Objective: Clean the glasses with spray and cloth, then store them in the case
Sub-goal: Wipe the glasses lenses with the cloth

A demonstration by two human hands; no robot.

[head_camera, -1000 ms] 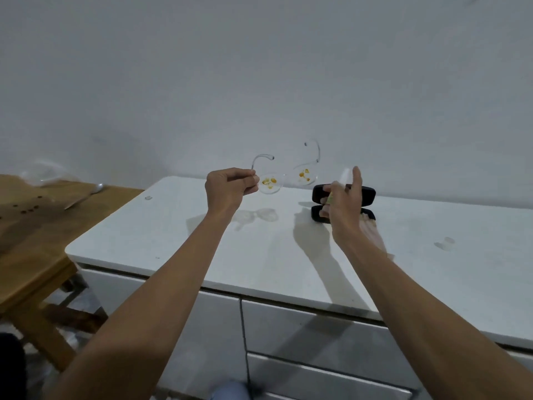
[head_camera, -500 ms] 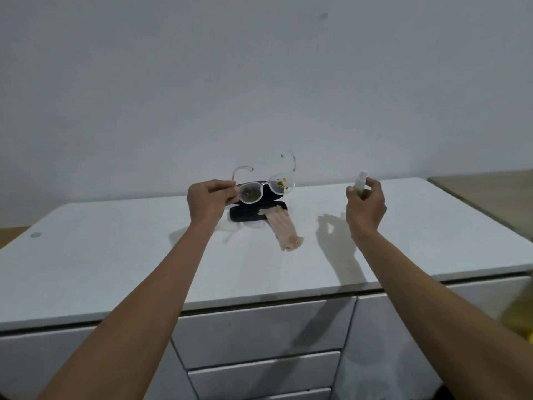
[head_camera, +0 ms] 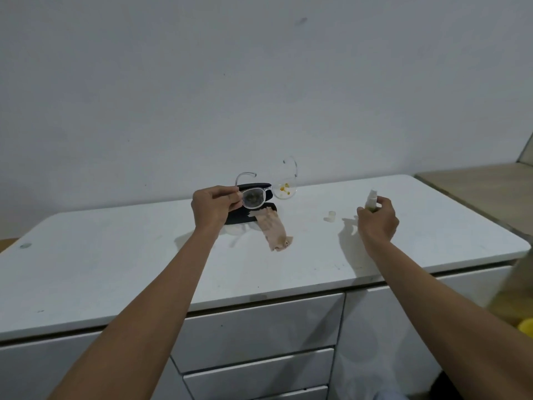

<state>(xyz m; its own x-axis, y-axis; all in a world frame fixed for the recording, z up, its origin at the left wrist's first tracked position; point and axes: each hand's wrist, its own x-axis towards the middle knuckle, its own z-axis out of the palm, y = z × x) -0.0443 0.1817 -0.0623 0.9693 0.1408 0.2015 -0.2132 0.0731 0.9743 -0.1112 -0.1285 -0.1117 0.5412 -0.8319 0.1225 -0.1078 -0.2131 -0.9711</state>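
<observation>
- Left hand (head_camera: 212, 207) pinches the glasses (head_camera: 266, 189) by one corner, above the counter (head_camera: 115, 269).
- Clear frame, temples unfolded; yellow specks on the far lens.
- Right hand (head_camera: 377, 219) grips a small spray bottle (head_camera: 371, 200).
- Black case (head_camera: 253, 209) and beige cloth (head_camera: 274, 230) lie beneath.

Cloth (head_camera: 274, 230) before case (head_camera: 253, 215) (cap (head_camera: 330, 216) rightward)

Two bare hands are in view — the left hand (head_camera: 215, 207) at frame centre, the right hand (head_camera: 377, 220) to its right. One pair of clear-framed glasses (head_camera: 266, 193), with two lenses. One black case (head_camera: 255, 203), lying open. One beige cloth (head_camera: 274, 230). One small spray bottle (head_camera: 371, 201) and one loose cap (head_camera: 331, 216) — both right of centre. Three drawer fronts (head_camera: 259, 327) show in the lower middle.
</observation>
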